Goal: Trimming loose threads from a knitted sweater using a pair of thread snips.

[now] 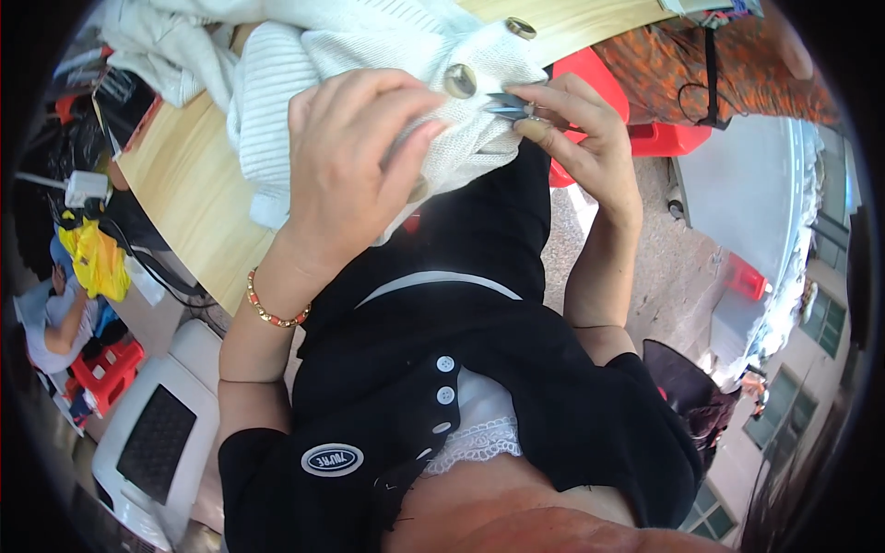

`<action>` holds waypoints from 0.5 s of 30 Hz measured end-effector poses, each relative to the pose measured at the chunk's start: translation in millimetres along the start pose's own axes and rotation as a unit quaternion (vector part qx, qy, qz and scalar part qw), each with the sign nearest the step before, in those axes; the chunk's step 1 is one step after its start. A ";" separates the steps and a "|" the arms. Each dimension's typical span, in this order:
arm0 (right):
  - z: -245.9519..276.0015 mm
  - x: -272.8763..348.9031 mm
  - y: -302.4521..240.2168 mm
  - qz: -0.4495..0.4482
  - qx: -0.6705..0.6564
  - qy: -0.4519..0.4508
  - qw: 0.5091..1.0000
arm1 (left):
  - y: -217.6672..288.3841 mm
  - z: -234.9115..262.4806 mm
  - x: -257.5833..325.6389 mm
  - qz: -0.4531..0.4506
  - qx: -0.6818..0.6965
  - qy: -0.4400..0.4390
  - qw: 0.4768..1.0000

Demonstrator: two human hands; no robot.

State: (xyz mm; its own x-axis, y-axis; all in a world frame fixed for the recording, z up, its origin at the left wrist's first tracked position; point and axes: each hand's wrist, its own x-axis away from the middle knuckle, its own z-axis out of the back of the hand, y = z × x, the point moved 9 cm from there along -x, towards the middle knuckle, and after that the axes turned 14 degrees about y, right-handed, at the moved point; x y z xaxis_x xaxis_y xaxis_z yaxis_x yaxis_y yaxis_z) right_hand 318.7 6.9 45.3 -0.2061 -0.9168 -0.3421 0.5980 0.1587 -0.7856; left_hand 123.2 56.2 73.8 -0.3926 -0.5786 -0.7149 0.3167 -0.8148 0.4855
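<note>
A cream knitted cardigan [277, 88] lies bunched over the table edge and my lap. Large brown buttons sit on it: one button [461, 81] between my hands, another button [521, 29] farther off, and a third partly hidden under my left wrist. Pinched in my right hand [590, 138] is a small pair of metal thread snips [507, 106], blades pointing left just below the middle button. My left hand [355, 152] hovers over the knit, thumb and forefinger apart, fingertips slightly blurred; nothing shows between them.
The wooden table [171, 166] reaches away to the left and far side. Red plastic stools [664, 138] stand at the right, near a person in orange patterned clothing [751, 69]. At left are a white chair [152, 442], a yellow bag [97, 258] and another seated person [60, 323].
</note>
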 end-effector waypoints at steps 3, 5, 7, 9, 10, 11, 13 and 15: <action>1.4 5.9 8.1 -0.016 -0.021 0.018 0.999 | -7.5 -3.3 -21.6 0.032 0.018 0.004 0.999; -3.5 6.4 2.8 -0.006 -0.022 0.000 1.000 | -13.9 -11.2 -36.1 0.015 -0.006 0.002 1.000; -4.2 7.1 1.3 -0.005 -0.027 0.008 1.000 | -26.5 -25.8 -46.5 0.071 0.015 -0.054 0.996; -4.6 8.4 1.9 -0.004 -0.035 0.014 0.999 | -36.6 -40.9 -52.3 0.129 0.032 -0.111 0.985; -5.5 9.4 2.0 0.002 -0.043 0.013 0.999 | -36.8 -48.7 -56.0 0.137 0.055 -0.124 0.981; -6.5 10.4 2.2 0.008 -0.052 0.012 0.999 | -36.0 -56.1 -59.1 0.146 0.076 -0.138 0.977; -5.9 11.5 3.5 0.013 -0.063 0.020 0.998 | -27.3 -64.3 -67.6 0.149 0.095 -0.161 0.971; -4.1 11.8 6.5 0.017 -0.075 0.030 0.997 | 9.6 -63.2 -84.1 -0.007 0.093 -0.164 0.982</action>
State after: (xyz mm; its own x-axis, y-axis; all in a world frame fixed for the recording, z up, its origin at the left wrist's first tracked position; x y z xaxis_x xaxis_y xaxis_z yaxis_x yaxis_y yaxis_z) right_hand 317.0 -1.4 34.0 -0.2371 -0.8871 -0.3961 0.4840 0.2457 -0.8399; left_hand 213.8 99.2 106.8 -0.6630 -0.5226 -0.5361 0.1575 -0.7974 0.5825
